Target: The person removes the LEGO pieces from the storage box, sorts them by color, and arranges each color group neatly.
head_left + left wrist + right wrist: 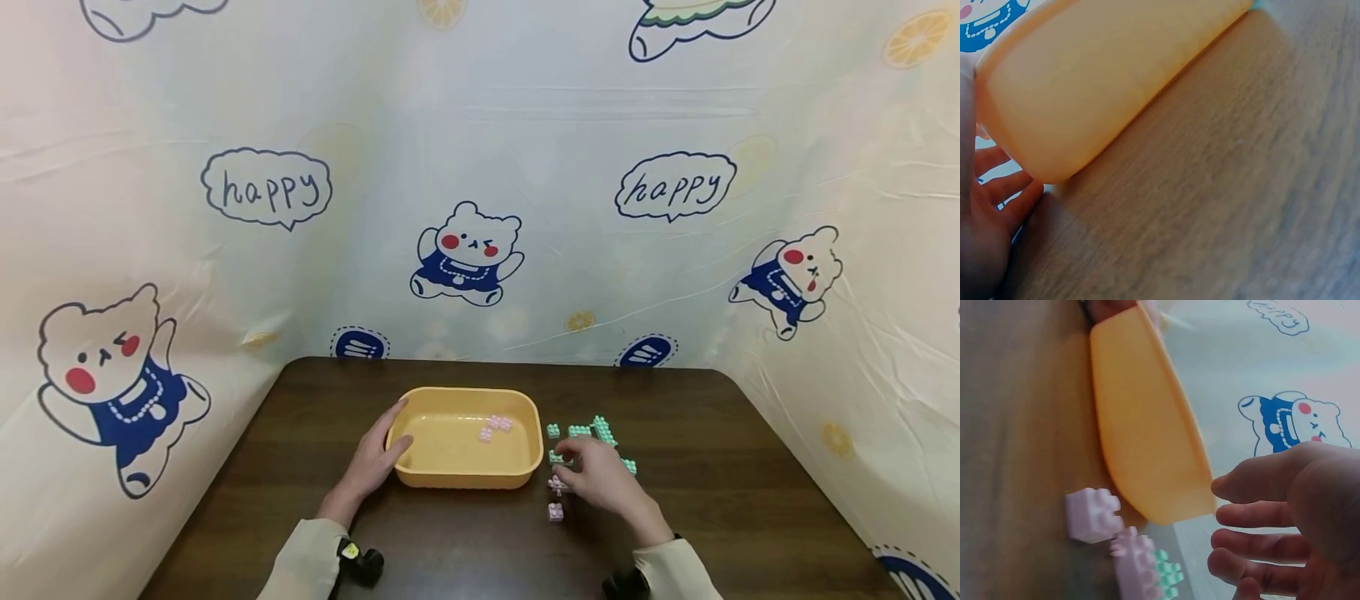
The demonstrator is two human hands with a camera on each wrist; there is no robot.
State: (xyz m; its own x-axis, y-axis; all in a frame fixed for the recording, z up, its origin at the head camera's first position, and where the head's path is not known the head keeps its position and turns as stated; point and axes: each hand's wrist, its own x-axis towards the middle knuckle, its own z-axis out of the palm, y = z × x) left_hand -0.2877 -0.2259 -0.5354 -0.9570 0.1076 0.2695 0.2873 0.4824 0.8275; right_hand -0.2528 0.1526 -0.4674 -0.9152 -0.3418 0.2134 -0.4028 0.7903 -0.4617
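Observation:
A shallow yellow plastic tub (465, 481) stands mid-table with a few pink building blocks (500, 423) inside. My left hand (372, 457) holds its left end, thumb over the rim and fingers along the outer wall. To the right of the tub, my right hand (603, 479) hovers above loose blocks, its fingers bent gently. In the right wrist view, nothing shows between thumb and fingers. Close below that hand are a pink block (1091, 515), a longer pink block (1135, 565) and a green block (1168, 575).
More green blocks (603, 430) lie behind and beside the right hand, partly hidden by it. A pink block (555, 512) sits nearest me on the dark wooden table (465, 542). A printed curtain (480, 125) rises behind the table's far edge and along both sides.

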